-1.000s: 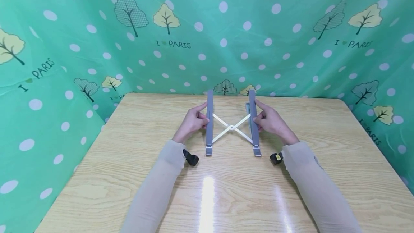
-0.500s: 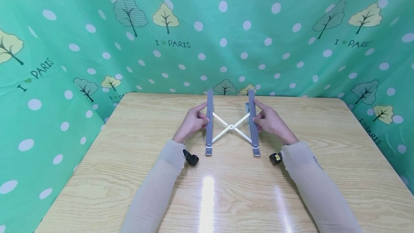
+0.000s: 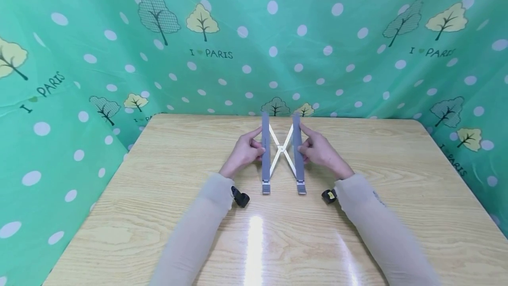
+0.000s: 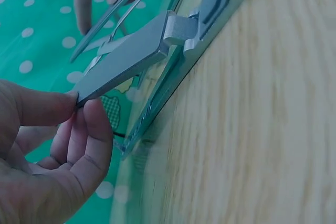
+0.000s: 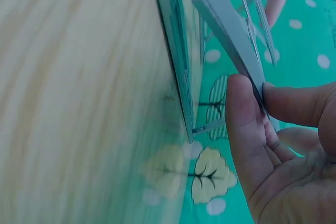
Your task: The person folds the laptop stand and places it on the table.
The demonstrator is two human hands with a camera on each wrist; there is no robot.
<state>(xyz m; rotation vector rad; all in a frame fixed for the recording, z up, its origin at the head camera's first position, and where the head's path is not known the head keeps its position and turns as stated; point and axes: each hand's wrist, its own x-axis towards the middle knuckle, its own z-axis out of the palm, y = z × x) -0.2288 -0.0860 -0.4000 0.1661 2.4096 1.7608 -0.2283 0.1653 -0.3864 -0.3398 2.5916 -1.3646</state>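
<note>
A grey metal folding laptop stand (image 3: 266, 162) stands on the wooden table, its two long side bars joined by pale crossed struts (image 3: 281, 148). My left hand (image 3: 247, 150) pinches the left bar between thumb and fingers. On the other side my right hand (image 3: 319, 149) pinches the right bar in the same way. The left wrist view shows a hinge (image 4: 181, 29) linking the raised upper bar to a base bar on the table. Thumb and fingers of the right hand (image 5: 283, 124) grip the upper bar's edge in the right wrist view.
The wooden table (image 3: 139, 215) spreads out around the stand and both forearms. Behind it and to the sides hangs a green dotted curtain (image 3: 222, 74). Each wrist carries a small black camera, such as the left camera (image 3: 240, 197).
Both hands have moved inward, bringing the two bars of the laptop stand closer together. The crossed struts now form a narrower X. Between the two earlier frames almost nothing moved.
</note>
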